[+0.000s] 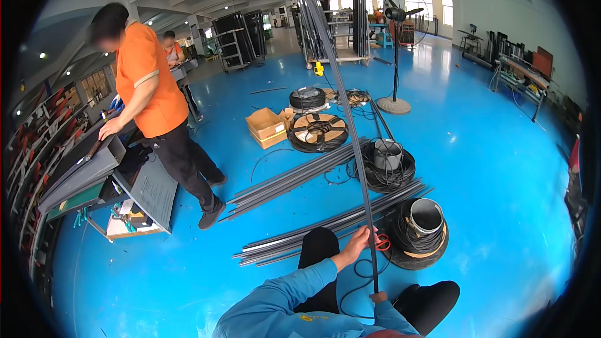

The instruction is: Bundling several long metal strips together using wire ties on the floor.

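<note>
A long dark profile bar stands tilted in front of me, its upper end far off and its lower end between my knees. Around its lower part, my left hand is closed. Red-handled scissors show beside that hand, just right of the bar; whether the fingers hold them too I cannot tell. At the bar's lower end my right hand is closed on it, with its fingers partly hidden. A thin black strip loops over the floor near both hands.
Bundles of dark bars lie ahead. Coils of black strip with a grey bucket stand to the right, beyond them a cardboard box and a pedestal fan. A person in orange works at a cart on the left.
</note>
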Tool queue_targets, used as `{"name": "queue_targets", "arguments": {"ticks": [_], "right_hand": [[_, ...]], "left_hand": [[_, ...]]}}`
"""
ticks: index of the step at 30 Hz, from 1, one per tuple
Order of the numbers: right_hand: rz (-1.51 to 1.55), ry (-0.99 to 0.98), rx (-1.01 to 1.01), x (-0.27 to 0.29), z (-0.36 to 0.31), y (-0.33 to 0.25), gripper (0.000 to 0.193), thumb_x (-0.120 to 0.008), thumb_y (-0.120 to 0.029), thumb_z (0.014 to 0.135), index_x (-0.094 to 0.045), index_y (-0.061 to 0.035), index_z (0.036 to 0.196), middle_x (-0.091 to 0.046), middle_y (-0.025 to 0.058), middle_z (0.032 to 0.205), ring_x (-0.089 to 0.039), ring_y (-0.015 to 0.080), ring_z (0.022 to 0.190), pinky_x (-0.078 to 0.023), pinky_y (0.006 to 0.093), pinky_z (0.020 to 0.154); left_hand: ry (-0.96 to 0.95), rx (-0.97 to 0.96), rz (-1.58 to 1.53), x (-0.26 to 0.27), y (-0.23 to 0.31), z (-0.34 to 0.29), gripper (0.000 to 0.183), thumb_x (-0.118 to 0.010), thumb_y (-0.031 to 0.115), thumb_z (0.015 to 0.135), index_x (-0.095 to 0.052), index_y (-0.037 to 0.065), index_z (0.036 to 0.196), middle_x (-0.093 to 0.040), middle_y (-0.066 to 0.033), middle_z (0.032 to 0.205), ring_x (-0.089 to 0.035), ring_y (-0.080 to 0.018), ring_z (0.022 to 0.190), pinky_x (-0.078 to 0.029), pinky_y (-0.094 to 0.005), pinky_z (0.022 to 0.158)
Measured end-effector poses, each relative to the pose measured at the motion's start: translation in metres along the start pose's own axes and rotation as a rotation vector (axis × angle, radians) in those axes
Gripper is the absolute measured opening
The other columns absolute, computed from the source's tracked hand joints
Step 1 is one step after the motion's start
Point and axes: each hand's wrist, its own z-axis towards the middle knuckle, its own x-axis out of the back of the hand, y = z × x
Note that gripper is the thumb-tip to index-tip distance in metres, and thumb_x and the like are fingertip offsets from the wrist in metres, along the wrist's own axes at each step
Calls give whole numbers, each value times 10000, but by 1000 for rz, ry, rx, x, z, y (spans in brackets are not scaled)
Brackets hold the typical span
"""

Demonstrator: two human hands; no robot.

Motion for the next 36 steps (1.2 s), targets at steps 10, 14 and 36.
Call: {"name": "queue_targets", "arguments": {"ticks": [10, 14, 36], "right_hand": [[-57, -33, -6, 5, 1, -7, 434, -726, -300, 607, -642, 62, 830, -635, 181, 768, -599, 329, 667, -500, 374, 621], [-66, -55, -7, 9, -1, -9, 437, -714, -309, 613, -642, 59, 837, -636, 188, 787, -601, 342, 691, -501, 379, 634], [-18, -71, 5, 17, -35, -22, 357, -633, -223, 677, -631, 55, 901, -628, 212, 859, -596, 367, 784, -491, 392, 694]], "left_hand": [[-44, 8, -229, -2, -6, 1, 455, -263, 516, 931, -455, 112, 849, -471, -41, 704, -461, -157, 674, -371, -304, 715], [-56, -15, -300, 2, -11, 1, 493, -269, 565, 909, -425, 122, 758, -427, -27, 646, -412, -148, 606, -346, -294, 668], [-92, 101, -468, 19, -9, 12, 568, -253, 606, 873, -335, 151, 544, -294, 10, 440, -275, -130, 414, -284, -288, 508]]}}
